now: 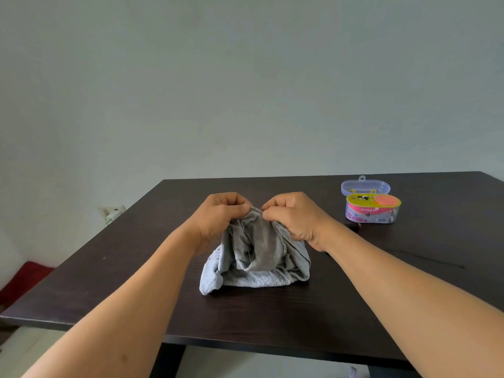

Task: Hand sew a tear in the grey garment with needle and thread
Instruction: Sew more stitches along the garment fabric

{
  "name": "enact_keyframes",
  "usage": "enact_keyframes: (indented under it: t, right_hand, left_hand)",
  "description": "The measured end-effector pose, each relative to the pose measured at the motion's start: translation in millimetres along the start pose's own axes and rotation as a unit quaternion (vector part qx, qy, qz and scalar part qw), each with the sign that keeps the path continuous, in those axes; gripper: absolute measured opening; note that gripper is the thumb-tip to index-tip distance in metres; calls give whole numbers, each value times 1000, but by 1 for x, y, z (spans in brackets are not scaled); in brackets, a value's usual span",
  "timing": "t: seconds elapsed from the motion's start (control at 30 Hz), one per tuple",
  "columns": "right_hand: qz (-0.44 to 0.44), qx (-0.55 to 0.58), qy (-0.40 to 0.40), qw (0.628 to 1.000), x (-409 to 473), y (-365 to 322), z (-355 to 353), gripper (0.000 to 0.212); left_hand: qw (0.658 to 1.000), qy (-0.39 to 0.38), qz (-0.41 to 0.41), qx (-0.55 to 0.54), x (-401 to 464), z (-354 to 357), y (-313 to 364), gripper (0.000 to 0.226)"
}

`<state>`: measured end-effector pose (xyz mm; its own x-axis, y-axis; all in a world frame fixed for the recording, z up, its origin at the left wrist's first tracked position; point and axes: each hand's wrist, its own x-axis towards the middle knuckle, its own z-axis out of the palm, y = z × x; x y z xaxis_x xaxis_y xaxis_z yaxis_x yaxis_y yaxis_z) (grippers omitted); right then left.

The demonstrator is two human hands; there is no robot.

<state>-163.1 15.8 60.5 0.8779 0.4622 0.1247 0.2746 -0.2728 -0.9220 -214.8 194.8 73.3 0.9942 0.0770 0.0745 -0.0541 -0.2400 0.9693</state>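
Both forearms reach over the dark desk [381, 309]. Left hand [218, 216] and right hand [294, 216] each pinch the grey garment [259, 257], bunched and lifted mid-desk; needle and tear are hidden. Sewing kit [372, 211] sits far right.

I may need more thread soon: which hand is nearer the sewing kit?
Right. The right hand grips the garment just left of the sewing kit; the left hand grips the garment's other side, farther off.
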Motion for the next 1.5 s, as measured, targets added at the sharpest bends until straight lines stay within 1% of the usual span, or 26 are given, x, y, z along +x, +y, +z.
enact_keyframes:
  t: [0.07, 0.13, 0.23, 0.33, 0.37, 0.47, 0.53, 0.63, 0.73, 0.87, 0.93, 1.07, 1.1, 1.2, 1.33, 1.43, 1.5]
  right_hand:
    - [-31, -30, -1, 999, -1, 4, 4, 6]
    - [-42, -61, 13, 997, 0, 8, 6, 8]
    - [-53, -68, 36, 996, 1, 8, 7, 10]
    - [-68, -69, 50, 994, 3, 6, 8, 11]
    - [-72, -71, 51, 994, 3, 5, 8, 12]
    - [-81, -77, 42, 993, 6, 1, 10, 15]
    - [-84, -81, 39, 992, 8, -3, 11, 17]
    - [-64, -100, 23, 993, 12, -5, 12, 19]
    - [-34, -100, 8, 994, 12, -2, 14, 18]
    - [-16, -90, -3, 996, 9, 1, 16, 17]
    - [-9, -85, -3, 996, 7, 0, 14, 15]
    - [47, -32, -23, 998, 3, -4, 7, 13]
    - [49, -43, -18, 998, 3, -3, 6, 15]
    - [11, -119, 15, 993, -2, -2, 6, 17]
    - [-63, -136, 52, 987, -10, -5, 8, 22]
    - [-83, -147, 55, 984, -13, -5, 14, 22]
    - [-83, -120, 67, 987, -13, -2, 19, 22]
  left_hand:
    - [1000, 0, 6, -16, 0, 0, -1, 12]
    - [999, 0, 1, -35, -1, -1, -2, 15]
    - [999, -5, 0, -32, -3, -5, -7, 21]
    - [1000, -7, 8, -16, -5, -9, -16, 6]
    - [1000, -6, 11, -8, -6, -10, -19, 11]
    - [1000, 2, 25, 16, -7, -12, -23, 4]
    - [999, 9, 28, 21, -6, -14, -21, 5]
    - [1000, -1, 9, -6, -3, -14, -18, 12]
    - [1000, -2, -12, -2, -2, -10, -19, 14]
    - [1000, 4, -21, 6, 0, -5, -24, 11]
    - [1000, 3, -29, 8, 2, -4, -25, 12]
    - [999, 21, -46, -1, 5, 1, -23, 18]
    - [998, 26, -49, -7, 6, 2, -21, 19]
    - [998, 43, -48, -19, 8, 5, -17, 18]
    - [997, 69, -41, -11, 8, 6, -13, 18]
    - [996, 79, -38, -16, 9, 8, -11, 20]
    - [996, 79, -36, -15, 9, 9, -10, 20]
